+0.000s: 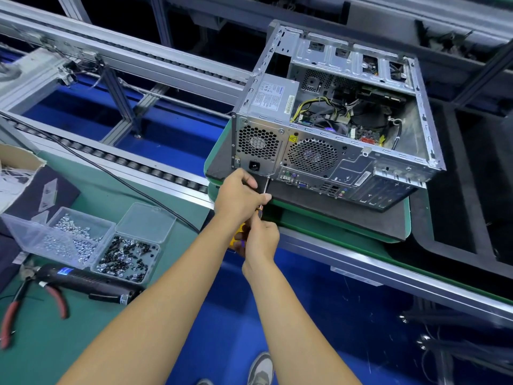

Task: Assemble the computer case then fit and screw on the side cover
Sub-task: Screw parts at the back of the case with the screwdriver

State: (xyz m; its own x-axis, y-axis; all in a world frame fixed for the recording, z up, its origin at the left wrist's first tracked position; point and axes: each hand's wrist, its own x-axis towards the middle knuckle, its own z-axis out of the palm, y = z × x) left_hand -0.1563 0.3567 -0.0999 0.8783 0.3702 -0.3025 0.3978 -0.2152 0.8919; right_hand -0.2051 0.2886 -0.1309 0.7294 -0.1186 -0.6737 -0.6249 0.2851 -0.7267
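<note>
Green matting covers the bench [83, 329] at the lower left of the head view, and a roller conveyor [155, 168] runs along its far edge, with blue floor beneath the frame. Right of the conveyor, the computer case [333, 120] lies on its side on a dark pad over a green-edged pallet [399, 232], its open side facing up with no cover on it, so the power supply [273, 98], yellow and black cables and the board inside show. Its rear panel, with two vent grilles and a row of ports, faces the person. At the case's lower left corner, just below the power socket, the tip of a screwdriver [263, 201] meets the rear panel. The left hand [241, 195] is curled around the upper end of the tool, pinching the thin metal shaft near the case. The right hand [259, 240] grips the yellow and black handle just below the left hand. Well left of the case, on the bench, stand two clear plastic boxes: one of silver screws [69, 237] and, touching it, one of black screws [126, 258] with its lid tipped open. Nearer than the boxes lie a black electric screwdriver [86, 282] and red-handled pliers [33, 298]. Below the case, on the blue floor, a grey shoe [261, 370] shows
</note>
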